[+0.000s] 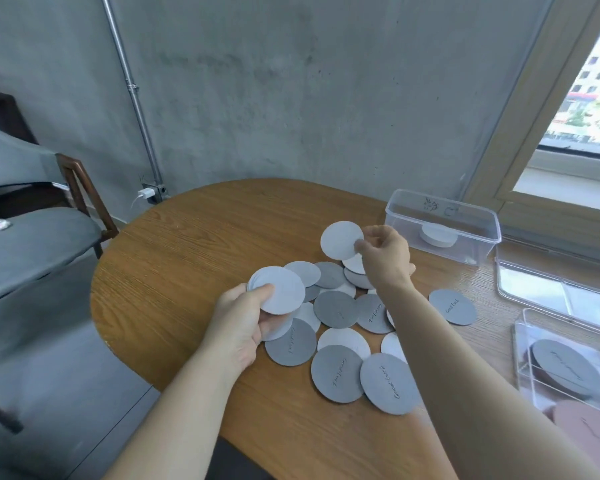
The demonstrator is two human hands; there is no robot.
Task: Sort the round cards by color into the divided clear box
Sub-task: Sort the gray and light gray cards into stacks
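Several grey and white round cards (336, 310) lie scattered in a loose pile on the wooden table (194, 258). My left hand (243, 323) grips a small stack of white cards (279, 292) at the pile's left edge. Above the pile's far side, my right hand (385, 254) pinches a single white card (340, 240) held up in the air. A clear box (440, 226) at the back right holds a stack of white cards (437, 237). Another clear box (568, 368) at the right edge holds a grey card stack (565, 368) and a pinkish card nearer me.
A clear lid (551, 289) lies between the two boxes. One grey card (452, 306) sits apart to the right of the pile. A chair with a grey cover (32, 244) stands left of the table. A concrete wall is behind, a window at the right.
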